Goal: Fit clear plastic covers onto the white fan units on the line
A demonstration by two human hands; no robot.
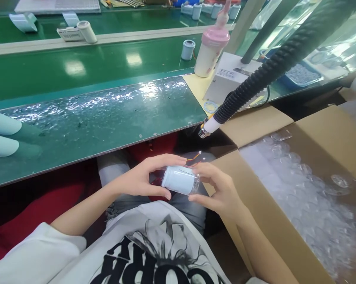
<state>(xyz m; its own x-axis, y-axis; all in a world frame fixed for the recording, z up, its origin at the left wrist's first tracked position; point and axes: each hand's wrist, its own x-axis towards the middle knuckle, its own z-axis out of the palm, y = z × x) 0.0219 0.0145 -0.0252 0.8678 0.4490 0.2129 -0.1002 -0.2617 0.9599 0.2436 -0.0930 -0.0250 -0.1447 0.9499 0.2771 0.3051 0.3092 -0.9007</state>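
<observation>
Just below the centre of the frame, a pale-blue plastic cylinder point(178, 179) was held on its side, with a clear plastic cover point(196, 185) around it and projecting past its right end. The cylinder's left end was spanned by the left hand point(142, 177), the thumb below and a finger above, spread about as wide as the cylinder. The cover's right end was gripped by the curled right hand point(222, 187), thumb below and fingers above. By this two-ended hold, both parts were probably steadied in line; how firmly they were pressed cannot be told. Thin red and orange wires point(194, 157) were left loose above the cylinder, perhaps so that they would not be pinched; where they were joined was hidden.

At the right of the frame, clear plastic pieces point(316, 201) were heaped in a brown cardboard box point(254, 209), presumably placed there to be reached easily by the right hand. Two pale-blue cylinders point(3, 122) were laid side by side at the left edge, on the glossy dark-green worktop point(107, 122), apparently within the left hand's reach.
</observation>
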